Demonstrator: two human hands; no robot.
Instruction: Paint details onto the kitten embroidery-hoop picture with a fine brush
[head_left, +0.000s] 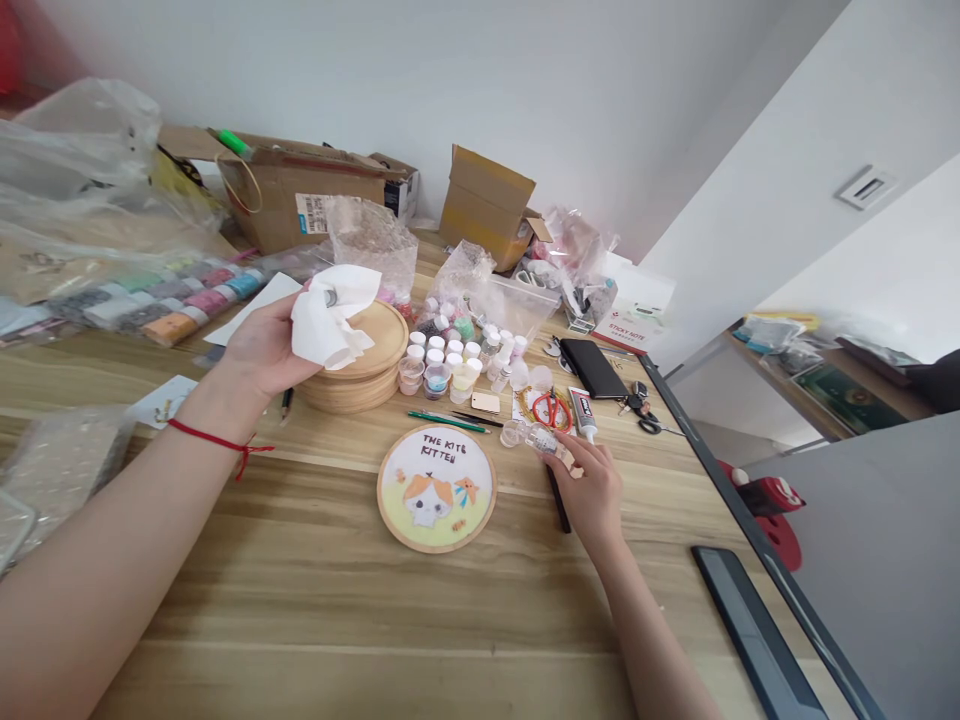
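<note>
White tissue is gripped in the left hand, raised beside the stacked round wooden plates; that forearm slants in from the lower left, a red cord round its wrist. The right hand, its forearm angled from the lower right, pinches a small clear bottle low over the table, right of its middle. Between the forearms lies a round wooden-rimmed picture of a kitten, lettered "THE", a word like "KITE", then "KITTEN". Beyond the bottle, toward the table's right edge, are red-handled scissors and a white tube whose print is too small to read. White-capped jars cluster farther back. Near the far right corner, a white box reads "STICKY NOTE"; at the far left, a cardboard box bears an unreadable label.
</note>
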